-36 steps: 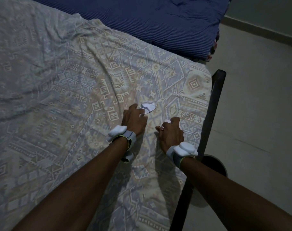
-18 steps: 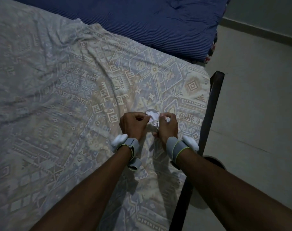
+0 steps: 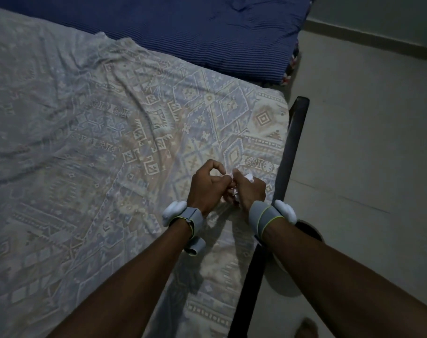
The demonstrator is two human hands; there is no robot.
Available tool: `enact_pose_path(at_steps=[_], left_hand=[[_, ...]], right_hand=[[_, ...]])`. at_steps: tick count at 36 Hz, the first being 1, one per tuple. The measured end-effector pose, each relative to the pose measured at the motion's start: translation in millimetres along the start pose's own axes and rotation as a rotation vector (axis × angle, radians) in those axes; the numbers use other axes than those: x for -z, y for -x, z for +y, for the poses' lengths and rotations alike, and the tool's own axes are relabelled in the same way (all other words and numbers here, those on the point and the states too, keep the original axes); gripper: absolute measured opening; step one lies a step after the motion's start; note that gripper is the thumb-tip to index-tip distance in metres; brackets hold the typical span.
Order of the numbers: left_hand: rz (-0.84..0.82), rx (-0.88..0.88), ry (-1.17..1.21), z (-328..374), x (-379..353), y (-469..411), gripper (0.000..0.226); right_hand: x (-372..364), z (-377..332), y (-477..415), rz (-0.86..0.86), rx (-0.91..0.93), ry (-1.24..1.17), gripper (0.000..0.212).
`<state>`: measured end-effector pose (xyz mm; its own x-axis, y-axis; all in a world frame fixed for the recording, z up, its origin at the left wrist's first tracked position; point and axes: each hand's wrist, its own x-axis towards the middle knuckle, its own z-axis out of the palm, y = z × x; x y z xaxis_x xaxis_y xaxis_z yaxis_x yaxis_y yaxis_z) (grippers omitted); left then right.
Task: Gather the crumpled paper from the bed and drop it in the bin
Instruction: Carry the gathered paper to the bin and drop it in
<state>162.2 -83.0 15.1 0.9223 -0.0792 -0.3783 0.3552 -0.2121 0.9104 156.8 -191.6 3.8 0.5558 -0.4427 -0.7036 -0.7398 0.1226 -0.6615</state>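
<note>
Both hands have come together since a moment ago, when they were apart and a white crumpled piece lay free on the sheet in front of the left one. Now the left hand point(image 3: 207, 185) and the right hand point(image 3: 250, 191) meet above the patterned bed sheet point(image 3: 110, 154), near the right edge of the bed, and the crumpled paper point(image 3: 248, 176) is between them. Only small white corners show, above the right knuckles and between the fingers. The right hand is closed around the paper; the left hand is curled, its thumb and forefinger seem to pinch an edge, but I cannot tell this surely. Paper like this is very light and soft, and it springs open a little when pressure is released, so I think it is best enclosed in the whole fist, not held by a corner. A dark round bin point(image 3: 307, 229) stands on the floor just beside the bed frame point(image 3: 293, 147), partly hidden under the right forearm.
</note>
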Motion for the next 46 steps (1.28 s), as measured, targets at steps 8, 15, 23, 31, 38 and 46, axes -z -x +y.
enact_pose_path(at_steps=[8,15,23,31,38,46], left_hand=[[0.076,-0.143,-0.202,-6.9,-57.7,16.4,0.003],[-0.037,0.050,-0.050,-18.4,-125.7,38.3,0.017],[-0.234,0.158,-0.083,-62.7,-233.7,59.6,0.026],[-0.203,0.294,-0.073,-166.5,-319.3,47.1,0.018],[-0.142,0.530,0.079,-289.5,-369.0,12.1,0.017],[-0.003,0.793,0.191,-363.1,-381.6,7.6,0.055]], right_hand=[[48.2,7.0,-4.9,0.160,0.072,0.073,0.051],[115.4,33.9,-27.8,0.235,-0.019,0.231,0.044],[199.4,105.5,-77.2,0.250,-0.095,0.264,0.037],[243.0,200.1,-156.8,0.152,-0.247,0.122,0.041],[234.8,306.2,-247.9,0.037,-0.312,0.013,0.063],[239.1,347.9,-292.1,-0.145,-0.479,-0.257,0.098]])
